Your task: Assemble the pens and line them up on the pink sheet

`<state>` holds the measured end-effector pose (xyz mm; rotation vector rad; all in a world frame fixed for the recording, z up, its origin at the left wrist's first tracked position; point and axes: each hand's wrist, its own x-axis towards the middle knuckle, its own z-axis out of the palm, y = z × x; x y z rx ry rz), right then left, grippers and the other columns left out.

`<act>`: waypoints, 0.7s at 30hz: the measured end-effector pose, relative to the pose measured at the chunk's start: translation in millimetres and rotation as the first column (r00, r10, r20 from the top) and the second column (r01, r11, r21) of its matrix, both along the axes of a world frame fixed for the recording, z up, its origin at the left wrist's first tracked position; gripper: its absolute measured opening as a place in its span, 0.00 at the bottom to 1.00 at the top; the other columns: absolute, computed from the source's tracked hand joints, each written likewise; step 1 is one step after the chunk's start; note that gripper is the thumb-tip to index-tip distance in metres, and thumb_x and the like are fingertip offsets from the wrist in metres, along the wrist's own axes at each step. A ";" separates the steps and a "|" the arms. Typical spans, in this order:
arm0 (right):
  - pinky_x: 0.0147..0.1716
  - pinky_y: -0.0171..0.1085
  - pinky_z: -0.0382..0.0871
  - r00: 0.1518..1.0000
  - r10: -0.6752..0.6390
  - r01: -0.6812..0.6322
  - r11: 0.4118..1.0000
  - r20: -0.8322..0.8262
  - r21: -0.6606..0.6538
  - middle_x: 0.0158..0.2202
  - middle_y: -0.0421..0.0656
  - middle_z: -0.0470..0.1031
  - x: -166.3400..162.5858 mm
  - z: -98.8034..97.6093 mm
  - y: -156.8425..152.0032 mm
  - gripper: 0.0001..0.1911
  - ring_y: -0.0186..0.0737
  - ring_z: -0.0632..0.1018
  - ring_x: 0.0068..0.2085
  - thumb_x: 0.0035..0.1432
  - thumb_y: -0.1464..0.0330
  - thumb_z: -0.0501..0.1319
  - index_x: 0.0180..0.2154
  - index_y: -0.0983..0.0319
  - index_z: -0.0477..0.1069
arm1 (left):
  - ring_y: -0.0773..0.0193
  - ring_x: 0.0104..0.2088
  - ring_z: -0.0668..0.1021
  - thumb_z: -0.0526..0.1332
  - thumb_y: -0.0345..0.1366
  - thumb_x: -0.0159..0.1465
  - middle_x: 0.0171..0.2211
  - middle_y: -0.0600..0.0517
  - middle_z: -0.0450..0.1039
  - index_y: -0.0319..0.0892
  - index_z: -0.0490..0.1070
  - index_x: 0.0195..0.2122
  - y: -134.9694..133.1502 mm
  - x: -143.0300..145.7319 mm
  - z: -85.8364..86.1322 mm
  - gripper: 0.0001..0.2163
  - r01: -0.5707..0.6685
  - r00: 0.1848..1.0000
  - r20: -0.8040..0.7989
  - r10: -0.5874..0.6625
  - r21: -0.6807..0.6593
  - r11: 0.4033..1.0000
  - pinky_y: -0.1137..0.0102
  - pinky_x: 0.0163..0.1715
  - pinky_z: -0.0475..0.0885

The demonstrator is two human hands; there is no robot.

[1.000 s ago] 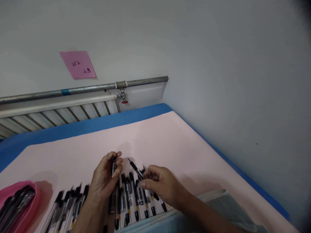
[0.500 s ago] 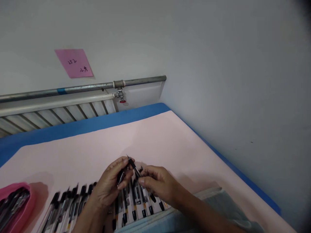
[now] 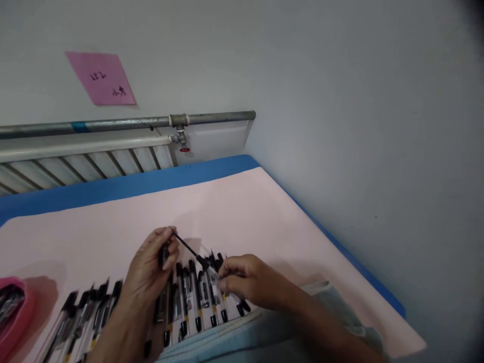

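Observation:
My left hand pinches the tip end of a thin dark pen refill. Something black, perhaps a pen cap, is tucked in the same palm, mostly hidden by the fingers. The refill slants down to the right into the black grip of a clear pen barrel. Closed around that barrel is my right hand. Below and between both hands lie several clear pens with black caps, side by side. Another group of such pens lies left of my left forearm.
A pink container holding pens stands at the left edge. Pale pink paper covers the blue-edged table, which meets the wall on the right. Light blue cloth lies at the near edge. Behind are a radiator and a pipe.
My left hand has moved away from my right, up and left. A long stretch of refill now shows between them, drawn from the barrel. The camera view has also shifted.

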<state>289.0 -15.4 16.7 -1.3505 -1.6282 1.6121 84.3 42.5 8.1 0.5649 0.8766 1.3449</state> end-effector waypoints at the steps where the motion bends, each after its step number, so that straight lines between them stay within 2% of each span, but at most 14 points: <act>1: 0.20 0.28 0.51 0.999 0.005 -0.005 1.000 0.048 -0.002 0.19 0.34 0.62 6.5 0.7 -1.1 0.04 0.26 0.61 0.22 0.46 0.68 0.60 0.26 0.64 0.69 | 0.77 0.17 0.64 0.63 0.28 0.51 0.22 0.54 0.64 0.35 0.70 0.25 3.5 -4.5 0.3 0.03 -0.065 0.997 0.034 0.065 -0.003 0.998 0.84 0.06 0.51; 3: 0.21 0.28 0.52 0.993 -0.012 0.013 1.000 0.118 -0.012 0.18 0.34 0.62 17.0 0.7 -2.9 0.02 0.26 0.61 0.22 0.44 0.71 0.60 0.24 0.64 0.69 | 0.77 0.17 0.64 0.62 0.27 0.50 0.22 0.55 0.63 0.35 0.70 0.25 8.4 -11.0 0.8 0.02 -0.153 0.984 0.092 0.154 -0.020 0.988 0.84 0.06 0.52; 5: 0.20 0.27 0.52 0.991 -0.087 0.089 0.996 0.105 -0.015 0.17 0.33 0.60 22.2 -0.5 -3.4 0.01 0.26 0.61 0.21 0.43 0.73 0.59 0.23 0.64 0.67 | 0.77 0.17 0.64 0.62 0.26 0.49 0.22 0.55 0.63 0.35 0.69 0.25 8.0 -10.2 1.0 0.02 -0.149 0.983 0.100 0.153 -0.044 0.988 0.84 0.07 0.52; 7: 0.18 0.27 0.51 0.983 -0.181 0.181 0.982 -0.003 -0.051 0.16 0.31 0.58 22.2 -1.8 -2.3 0.02 0.25 0.59 0.18 0.45 0.73 0.57 0.25 0.63 0.64 | 0.77 0.17 0.64 0.63 0.27 0.50 0.21 0.55 0.63 0.35 0.69 0.25 2.0 -1.2 0.9 0.03 -0.034 0.998 0.046 0.038 -0.073 0.997 0.84 0.07 0.51; 9: 0.16 0.27 0.50 0.964 -0.245 0.233 0.966 -0.107 -0.110 0.15 0.30 0.57 20.6 -3.3 0.2 0.02 0.25 0.57 0.16 0.47 0.71 0.56 0.26 0.61 0.62 | 0.76 0.17 0.63 0.63 0.29 0.51 0.21 0.54 0.63 0.35 0.70 0.26 -7.1 11.6 0.6 0.04 0.131 0.991 -0.010 -0.133 -0.105 0.986 0.84 0.07 0.51; 11: 0.15 0.28 0.50 0.947 -0.302 0.290 0.950 -0.108 -0.114 0.14 0.31 0.57 21.5 -6.5 2.7 0.04 0.25 0.56 0.15 0.49 0.67 0.55 0.28 0.62 0.62 | 0.76 0.17 0.62 0.63 0.31 0.52 0.21 0.54 0.63 0.35 0.69 0.27 -15.1 21.9 0.0 0.05 0.247 0.967 -0.036 -0.253 -0.122 0.961 0.84 0.08 0.50; 15: 0.18 0.28 0.54 0.901 -0.395 0.387 0.919 0.178 0.078 0.16 0.32 0.60 31.8 -20.7 1.8 0.05 0.26 0.61 0.17 0.48 0.68 0.57 0.28 0.63 0.66 | 0.76 0.16 0.61 0.64 0.33 0.52 0.18 0.55 0.62 0.36 0.69 0.27 -19.7 26.5 -2.9 0.06 0.299 0.944 -0.095 -0.315 -0.152 0.942 0.83 0.08 0.50; 18: 0.22 0.28 0.57 0.845 -0.373 0.314 0.926 0.384 0.210 0.18 0.35 0.65 35.5 -32.9 -3.4 0.05 0.28 0.65 0.22 0.45 0.72 0.59 0.29 0.63 0.70 | 0.76 0.17 0.62 0.64 0.34 0.51 0.18 0.55 0.63 0.36 0.69 0.26 -18.0 24.9 -6.2 0.07 0.308 0.933 -0.138 -0.332 -0.168 0.936 0.83 0.09 0.50; 21: 0.25 0.29 0.59 0.818 -0.342 0.223 0.930 0.463 0.291 0.21 0.37 0.69 32.1 -41.6 -7.1 0.08 0.30 0.68 0.24 0.45 0.72 0.58 0.31 0.63 0.71 | 0.76 0.17 0.62 0.64 0.34 0.51 0.19 0.55 0.64 0.36 0.68 0.26 -17.9 26.0 -8.4 0.07 0.313 0.930 -0.142 -0.339 -0.176 0.933 0.83 0.09 0.50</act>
